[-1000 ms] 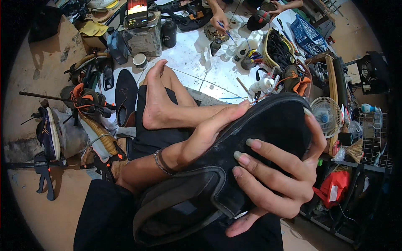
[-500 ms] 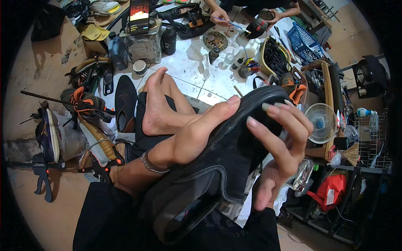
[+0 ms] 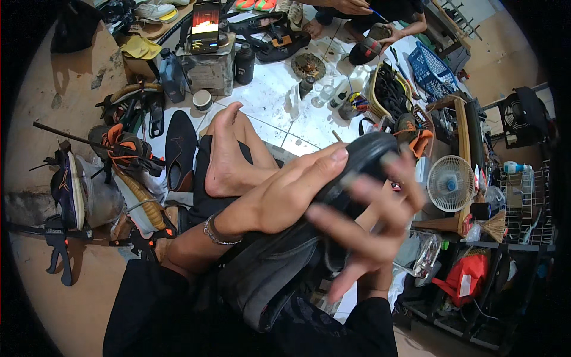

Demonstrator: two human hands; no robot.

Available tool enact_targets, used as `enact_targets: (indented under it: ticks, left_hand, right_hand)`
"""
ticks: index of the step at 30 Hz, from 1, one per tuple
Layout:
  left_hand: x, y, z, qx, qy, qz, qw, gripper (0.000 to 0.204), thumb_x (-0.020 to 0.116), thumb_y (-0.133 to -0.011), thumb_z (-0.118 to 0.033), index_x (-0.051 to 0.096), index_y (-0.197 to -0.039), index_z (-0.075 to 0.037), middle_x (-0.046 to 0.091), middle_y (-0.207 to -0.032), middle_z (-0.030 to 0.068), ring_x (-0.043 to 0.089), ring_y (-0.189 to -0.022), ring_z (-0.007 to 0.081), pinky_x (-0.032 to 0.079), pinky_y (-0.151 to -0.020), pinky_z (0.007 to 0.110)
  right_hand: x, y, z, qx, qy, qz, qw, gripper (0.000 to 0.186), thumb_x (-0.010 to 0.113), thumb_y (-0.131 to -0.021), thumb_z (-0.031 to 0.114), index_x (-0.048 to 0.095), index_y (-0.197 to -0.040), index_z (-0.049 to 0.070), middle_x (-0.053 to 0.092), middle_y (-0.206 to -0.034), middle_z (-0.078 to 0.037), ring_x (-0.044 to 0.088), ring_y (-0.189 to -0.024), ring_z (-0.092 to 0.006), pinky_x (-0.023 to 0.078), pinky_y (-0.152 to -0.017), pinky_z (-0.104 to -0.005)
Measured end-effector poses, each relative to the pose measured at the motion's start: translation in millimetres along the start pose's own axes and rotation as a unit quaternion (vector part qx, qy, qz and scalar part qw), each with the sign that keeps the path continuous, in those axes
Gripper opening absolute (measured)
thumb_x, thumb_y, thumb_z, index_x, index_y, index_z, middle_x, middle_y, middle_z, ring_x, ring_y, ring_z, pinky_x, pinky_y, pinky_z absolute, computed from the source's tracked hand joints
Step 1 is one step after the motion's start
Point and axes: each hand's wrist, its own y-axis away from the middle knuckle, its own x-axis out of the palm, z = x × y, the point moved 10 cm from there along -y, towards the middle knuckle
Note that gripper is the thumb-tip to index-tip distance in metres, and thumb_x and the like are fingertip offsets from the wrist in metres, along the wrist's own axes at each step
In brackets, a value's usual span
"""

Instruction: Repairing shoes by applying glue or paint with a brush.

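A black leather shoe (image 3: 267, 265) lies tilted above my lap, its rounded, thick-soled end pointing away from me to the right. My left hand (image 3: 291, 193) is closed round the near-left side of that end, thumb along the sole edge; its other fingers are hidden beneath. Over the shoe's right side, my right hand (image 3: 375, 229) is spread with fingers apart and smeared by motion. Whether its fingertips touch the shoe I cannot tell. A dark slip-on shoe (image 3: 179, 149) sits on the floor left of my bare foot (image 3: 221, 154).
Across the tiles a co-worker's hand (image 3: 392, 34) holds a shoe near a thin blue-handled brush. A yellow basket (image 3: 376, 98), small bottles and a round dish (image 3: 308, 66) stand between us. Shoes and a clamp (image 3: 58, 250) lie left; a white fan (image 3: 451, 183) and black rack (image 3: 440, 318) stand right.
The shoe has tipped, so less of its underside shows. My right hand has come left and lower across it, fingers spreading. The co-worker's brush hand has moved up and to the right.
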Motion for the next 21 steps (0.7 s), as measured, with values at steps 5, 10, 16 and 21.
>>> enact_targets:
  ticks: [5,10,16,21]
  left_hand:
    - [0,1,-4,0.061,-0.002,-0.015,0.998,0.050,0.029,-0.108,-0.033,0.046,-0.133,0.007,0.054,-0.127,0.0156,0.047,-0.120,0.0211,0.034,-0.106,0.031]
    - [-25,-6,36,0.061,0.019,-0.088,0.994,0.054,0.035,-0.108,-0.037,0.052,-0.133,0.007,0.058,-0.133,0.0167,0.053,-0.121,0.0220,0.036,-0.108,0.030]
    - [-82,-6,175,-0.019,0.556,-0.086,0.827,0.043,0.050,-0.103,-0.038,0.066,-0.115,0.000,0.071,-0.101,0.0058,0.065,-0.080,0.0140,0.054,-0.075,0.026]
    - [-103,4,248,-0.017,0.506,-0.148,0.850,0.036,0.048,-0.104,-0.032,0.066,-0.114,-0.002,0.070,-0.103,0.0047,0.066,-0.084,0.0127,0.055,-0.078,0.027]
  right_hand:
    - [-5,-2,-13,0.079,0.011,-0.020,0.997,0.091,0.032,-0.059,0.098,0.081,-0.087,0.027,0.057,-0.122,-0.008,0.042,-0.127,-0.0377,0.031,-0.110,-0.0575]
    - [-30,-24,17,-0.027,-0.032,-0.060,0.997,0.072,0.041,-0.082,0.079,0.071,-0.113,0.022,0.056,-0.121,-0.013,0.046,-0.121,-0.0348,0.035,-0.108,-0.0545]
    - [-73,-22,53,-0.119,-0.699,-0.099,0.698,0.066,0.019,-0.107,0.042,0.060,-0.068,0.008,0.064,-0.063,-0.005,0.068,-0.059,-0.0219,0.058,-0.063,-0.0439]
    - [-59,-32,56,-0.143,-0.802,-0.057,0.577,0.063,0.022,-0.106,0.041,0.056,-0.066,0.007,0.059,-0.060,-0.013,0.064,-0.054,-0.0256,0.057,-0.058,-0.0411]
